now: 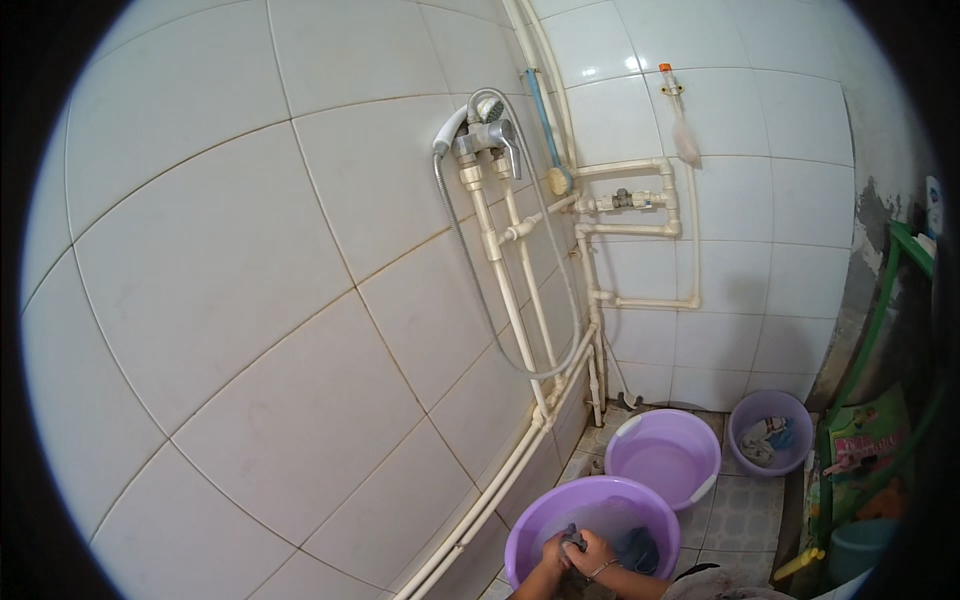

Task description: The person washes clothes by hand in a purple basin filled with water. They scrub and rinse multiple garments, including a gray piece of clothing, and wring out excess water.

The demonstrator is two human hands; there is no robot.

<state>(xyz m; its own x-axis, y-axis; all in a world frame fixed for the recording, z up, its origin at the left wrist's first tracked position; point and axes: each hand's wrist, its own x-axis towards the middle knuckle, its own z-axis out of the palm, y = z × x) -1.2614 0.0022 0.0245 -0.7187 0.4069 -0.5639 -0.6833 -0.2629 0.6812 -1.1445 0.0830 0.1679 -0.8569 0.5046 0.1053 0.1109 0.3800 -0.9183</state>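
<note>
Over a large purple plastic basin (519, 517) of cloudy water, my left hand (555, 551) and my right hand (591, 553) are together, gripping a bunched grey cloth (574, 537) between them. A bracelet circles my right wrist. To the right of my hands, a dark blue-grey cloth (640, 551) lies partly under the water in the same basin. Much of the grey cloth is hidden by my fingers.
Behind stands a second purple basin (664, 457) with white handles. A smaller purple bucket (771, 439) holds crumpled cloths. A shower mixer (487, 137) with a looping hose and cream pipes (517, 322) line the tiled wall. At right are a green rack (874, 322) and a teal bucket (862, 551).
</note>
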